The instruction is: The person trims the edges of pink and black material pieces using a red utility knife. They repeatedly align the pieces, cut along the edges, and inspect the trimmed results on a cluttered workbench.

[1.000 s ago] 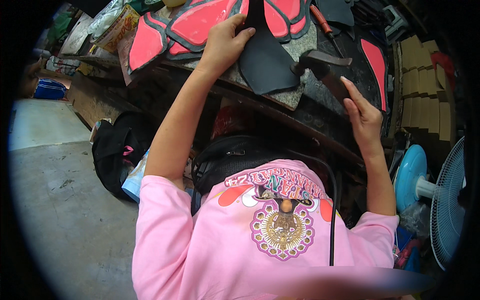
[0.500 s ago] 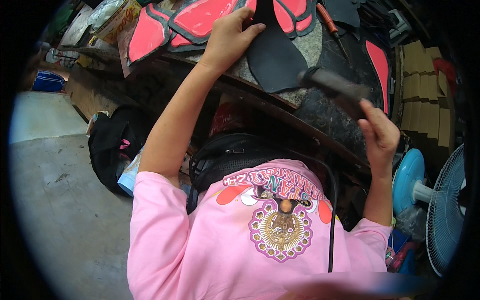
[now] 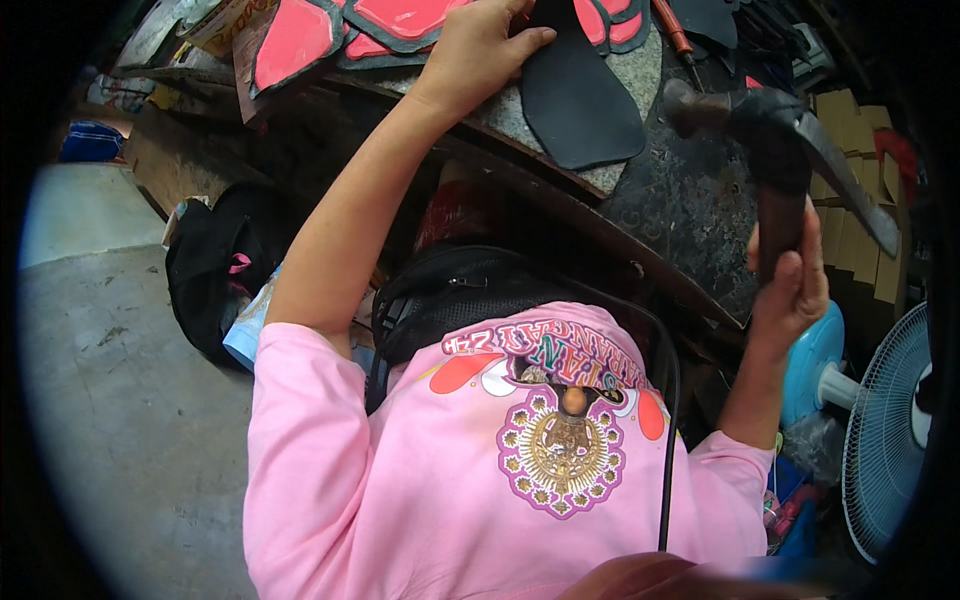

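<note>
My left hand pinches the narrower part of a black sole-shaped sheet between thumb and fingers. The sheet's broad rounded end lies on a speckled stone slab at the front of the bench. Raised to the right of the slab is a claw hammer, its dark handle gripped in my right hand. The hammer's head is apart from the sheet. Close behind my left hand are several coral-red pieces with black borders.
An awl-like tool with an orange handle lies right of the slab on the dark worn bench. Stacked tan cardboard pieces stand at the right, above a blue and white fan. A black bag sits at the left.
My right hand has lifted the hammer away from the sheet's broad end, up and to the right. My left hand keeps its pinch on the sheet; the whole view has shifted slightly.
</note>
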Demonstrator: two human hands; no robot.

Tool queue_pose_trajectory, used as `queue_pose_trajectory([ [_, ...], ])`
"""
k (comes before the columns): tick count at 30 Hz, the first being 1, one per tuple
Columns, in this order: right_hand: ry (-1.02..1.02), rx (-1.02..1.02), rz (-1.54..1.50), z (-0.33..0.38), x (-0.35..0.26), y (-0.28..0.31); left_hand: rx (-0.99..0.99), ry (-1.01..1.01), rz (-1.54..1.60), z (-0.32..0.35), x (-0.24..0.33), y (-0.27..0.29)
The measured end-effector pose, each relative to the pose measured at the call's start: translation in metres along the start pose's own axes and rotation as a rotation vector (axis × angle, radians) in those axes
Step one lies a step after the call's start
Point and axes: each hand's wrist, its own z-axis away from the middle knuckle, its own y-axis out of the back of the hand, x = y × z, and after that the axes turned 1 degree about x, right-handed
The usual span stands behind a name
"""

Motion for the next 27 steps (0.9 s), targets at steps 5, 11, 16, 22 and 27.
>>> queue_pose_trajectory([
  [5,0.103,-0.314,0.331,0.0,0.007,-0.016,-0.046,0.063,0.061,-0.002,0.008,0.001],
  [11,0.004,-0.011,-0.056,-0.009,-0.006,-0.011,-0.006,-0.209,-0.129,0.0,-0.002,-0.003],
  [16,0.13,-0.357,0.386,-0.009,0.007,-0.029,-0.033,-0.211,-0.167,-0.001,-0.004,-0.004],
  [22,0.033,-0.061,0.048,-0.02,-0.001,-0.011,-0.01,-0.184,-0.122,0.0,-0.003,-0.004],
  [27,0.075,-0.351,0.398,-0.025,-0.001,-0.045,0.037,-0.212,-0.167,-0.001,-0.006,-0.005],
])
